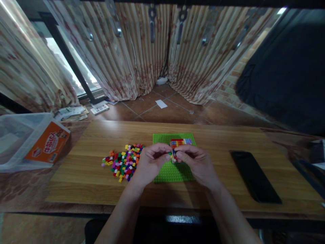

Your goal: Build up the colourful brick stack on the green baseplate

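A green studded baseplate (pixel 162 174) lies on the wooden table, and a low structure of multicoloured toy bricks (pixel 180 142) stands over its upper right part. My left hand (pixel 152 162) is closed in a pinch at the structure's left side. Between its thumb and index finger a small green brick (pixel 169 154) shows in part. My right hand (pixel 199 162) is closed at the near left part of the structure, its fingertips against the bricks. Those fingers cover what they pinch. To the left, a pile of loose small bricks (pixel 127 162) in many colours is spread, partly behind my left hand.
A black phone-like slab (pixel 255 176) lies on the right of the wooden table (pixel 83 176). A clear plastic bin (pixel 22 142) with an orange label stands off its left end. Papers (pixel 72 112) lie on the floor beyond, before striped curtains (pixel 142 61).
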A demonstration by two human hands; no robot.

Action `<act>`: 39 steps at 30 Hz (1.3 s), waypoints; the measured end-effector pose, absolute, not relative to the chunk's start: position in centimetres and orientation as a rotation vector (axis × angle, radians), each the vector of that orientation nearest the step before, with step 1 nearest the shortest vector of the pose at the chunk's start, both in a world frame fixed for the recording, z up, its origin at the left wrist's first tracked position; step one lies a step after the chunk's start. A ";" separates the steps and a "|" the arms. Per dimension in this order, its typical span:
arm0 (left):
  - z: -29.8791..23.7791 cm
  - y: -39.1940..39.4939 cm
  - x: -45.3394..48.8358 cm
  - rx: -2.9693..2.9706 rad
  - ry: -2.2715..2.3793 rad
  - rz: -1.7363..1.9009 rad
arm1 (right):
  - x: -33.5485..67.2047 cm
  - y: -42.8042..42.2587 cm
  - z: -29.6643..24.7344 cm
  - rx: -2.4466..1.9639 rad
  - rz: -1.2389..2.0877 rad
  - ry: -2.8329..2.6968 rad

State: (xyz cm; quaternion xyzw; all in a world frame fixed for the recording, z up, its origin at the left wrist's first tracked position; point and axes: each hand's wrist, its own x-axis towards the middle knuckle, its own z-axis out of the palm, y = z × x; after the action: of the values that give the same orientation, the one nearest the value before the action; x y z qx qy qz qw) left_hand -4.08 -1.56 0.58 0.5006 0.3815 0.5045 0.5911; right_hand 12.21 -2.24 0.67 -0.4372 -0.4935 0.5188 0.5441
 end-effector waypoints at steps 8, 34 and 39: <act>0.2 -1.2 -5.1 1.217 1.073 1.144 | 16.3 -1.0 0.8 -1.043 1.047 -0.910; -0.8 -0.5 -5.8 1.253 1.235 1.090 | 17.9 -0.4 -3.9 -1.327 1.099 -0.928; -1.0 -0.4 -5.8 1.240 1.235 1.100 | 17.4 -0.5 -3.8 -1.348 1.022 -0.898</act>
State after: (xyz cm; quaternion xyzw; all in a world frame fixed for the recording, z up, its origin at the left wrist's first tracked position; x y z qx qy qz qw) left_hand -5.82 -0.44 -1.03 0.5155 0.5132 0.4572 0.5117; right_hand 17.37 -0.50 -3.83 -0.5756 -0.3833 0.4365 0.5755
